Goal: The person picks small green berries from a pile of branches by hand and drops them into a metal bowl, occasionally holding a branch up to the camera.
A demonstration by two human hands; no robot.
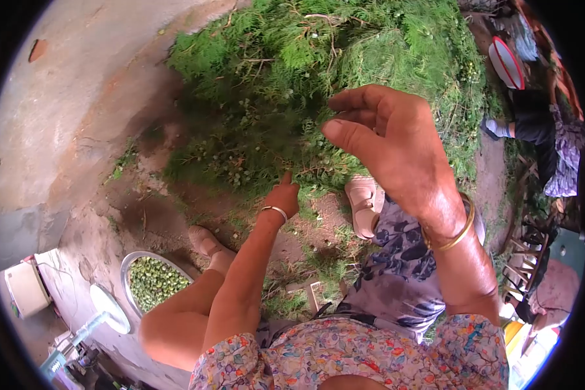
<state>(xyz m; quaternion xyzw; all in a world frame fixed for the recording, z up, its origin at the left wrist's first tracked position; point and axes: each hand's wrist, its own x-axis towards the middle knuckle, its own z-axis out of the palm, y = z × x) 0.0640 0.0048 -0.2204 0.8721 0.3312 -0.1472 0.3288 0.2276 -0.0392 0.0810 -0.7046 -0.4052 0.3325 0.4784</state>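
A large heap of cut green conifer branches (292,58), feathery and dotted with small pale green cones, lies on the ground in front of me. My left hand (283,196) is low at the heap's near edge. Its index finger stretches toward a cone-bearing sprig (240,166), while its other fingers are partly hidden; I cannot tell if it touches. Raised above the branches, my right hand (396,140) has bent fingers, with the thumb apart from them and nothing visible between. A metal basin (126,270) of small green cones (155,284) stands at my left.
My shoes (361,207) rest on bare soil by the heap. A white round lid-like disc (110,309) lies beyond the basin. Another person's leg (533,123) and a red-rimmed white basin (507,63) are at the right. A concrete surface (91,84) borders the left.
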